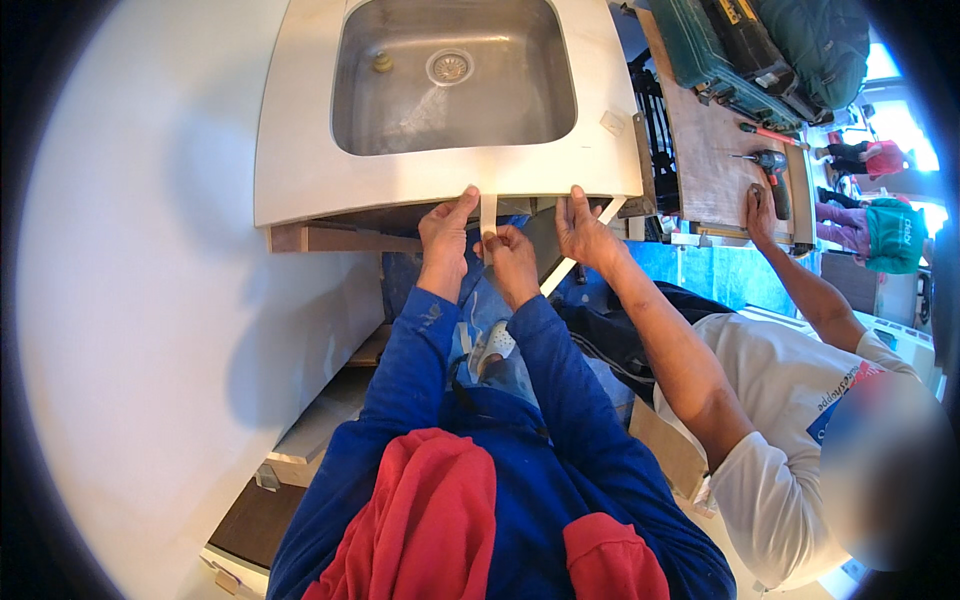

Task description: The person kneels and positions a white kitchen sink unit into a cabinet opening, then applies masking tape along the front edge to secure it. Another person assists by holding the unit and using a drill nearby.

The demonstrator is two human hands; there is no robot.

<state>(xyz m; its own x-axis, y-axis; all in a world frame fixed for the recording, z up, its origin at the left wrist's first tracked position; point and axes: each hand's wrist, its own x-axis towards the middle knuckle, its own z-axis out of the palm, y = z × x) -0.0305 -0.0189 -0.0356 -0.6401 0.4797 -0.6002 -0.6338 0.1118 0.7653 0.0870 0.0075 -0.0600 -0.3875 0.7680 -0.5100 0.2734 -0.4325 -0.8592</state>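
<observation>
A white countertop (pixel 300 190) with a cut-out lies in front of me, its front edge facing me. Inside the cut-out is a steel sink (pixel 450 110). My left hand (pixel 445 240) is closed at the front edge, thumb against it and fingers curled below. A narrow cream strip that looks like masking tape (pixel 488 212) hangs down from that edge. Its lower end is pinched in my right hand (pixel 514 264). Just to the right, a co-worker's hand (pixel 588 235) holds the same edge.
The co-worker's other hand (pixel 762 212) rests on a wooden workbench (pixel 700 160) at the right, near a cordless drill (pixel 773 175). Green tool cases (pixel 690 50) stand at its far end. A white wall (pixel 150 250) rises on my left. Two more people are in the right background.
</observation>
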